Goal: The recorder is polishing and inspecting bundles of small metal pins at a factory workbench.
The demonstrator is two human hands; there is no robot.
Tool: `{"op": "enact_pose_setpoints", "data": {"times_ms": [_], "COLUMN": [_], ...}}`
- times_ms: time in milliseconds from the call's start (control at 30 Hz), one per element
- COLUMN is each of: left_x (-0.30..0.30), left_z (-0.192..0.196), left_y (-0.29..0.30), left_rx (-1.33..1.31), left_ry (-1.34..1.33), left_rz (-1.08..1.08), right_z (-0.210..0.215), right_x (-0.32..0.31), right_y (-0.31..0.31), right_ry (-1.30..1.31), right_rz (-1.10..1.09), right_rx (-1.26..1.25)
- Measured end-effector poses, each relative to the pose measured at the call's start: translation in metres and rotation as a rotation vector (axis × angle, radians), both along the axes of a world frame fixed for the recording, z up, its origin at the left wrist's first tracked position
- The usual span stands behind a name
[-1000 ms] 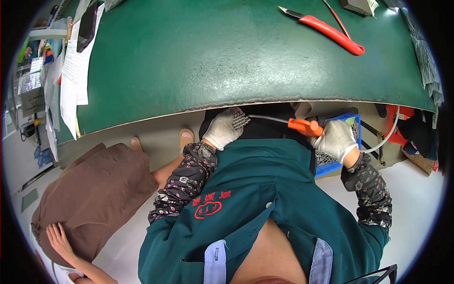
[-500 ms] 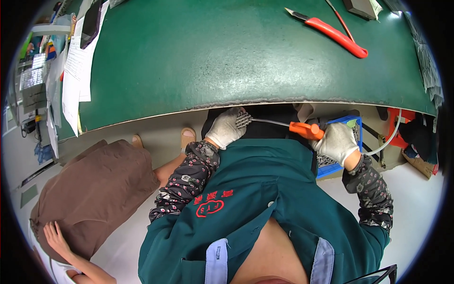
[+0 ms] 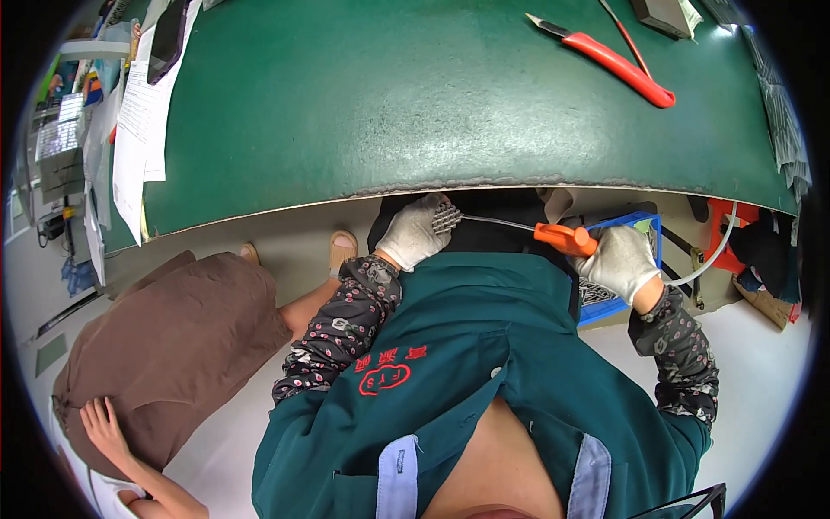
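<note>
My left hand (image 3: 413,235), in a whitish work glove, is closed around a bundle of small grey metal pieces (image 3: 446,218) just below the table's front edge. In my gloved right hand (image 3: 619,263) is an orange air blow gun (image 3: 564,239), held by its grip. Its thin metal nozzle points left, with the tip at or very near the metal pieces; contact cannot be made out. A pale hose (image 3: 711,261) runs from beside my right hand up to the right. The fingers of both hands are partly hidden.
A blue crate (image 3: 603,310) of metal pieces stands beside my right hand. On the green table (image 3: 363,104) lie a red-handled knife (image 3: 618,69), a thin red tool, papers (image 3: 138,130) and a phone (image 3: 167,41). Another person in a brown garment (image 3: 173,346) sits at left.
My right hand and the air blow gun have shifted slightly right. My left hand keeps its hold on the metal pieces in nearly the same place.
</note>
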State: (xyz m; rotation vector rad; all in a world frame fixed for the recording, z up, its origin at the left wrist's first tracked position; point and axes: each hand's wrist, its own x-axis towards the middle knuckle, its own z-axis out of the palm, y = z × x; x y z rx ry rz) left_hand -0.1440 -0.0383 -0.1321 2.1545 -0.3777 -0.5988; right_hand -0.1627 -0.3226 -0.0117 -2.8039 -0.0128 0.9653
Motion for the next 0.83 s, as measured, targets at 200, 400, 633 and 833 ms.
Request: {"op": "enact_pose_setpoints", "data": {"times_ms": [200, 400, 633, 833], "left_x": [0.000, 0.004, 0.002, -0.001], "left_z": [0.005, -0.004, -0.003, -0.003], "left_y": [0.000, -0.001, -0.002, 0.000], "left_rx": [-0.003, -0.026, -0.060, -0.025], "left_ry": [0.009, 0.007, 0.009, -0.030], "left_rz": [0.005, 0.015, 0.017, -0.010], "right_z": [0.000, -0.001, 0.008, 0.007], "right_x": [0.003, 0.001, 0.009, 0.010], "right_y": [0.001, 0.004, 0.013, 0.014], "right_ry": [-0.014, -0.025, 0.007, 0.018], "right_rz": [0.000, -0.004, 0.039, 0.035], "right_rx": [-0.041, 0.041, 0.024, 0.024]}}
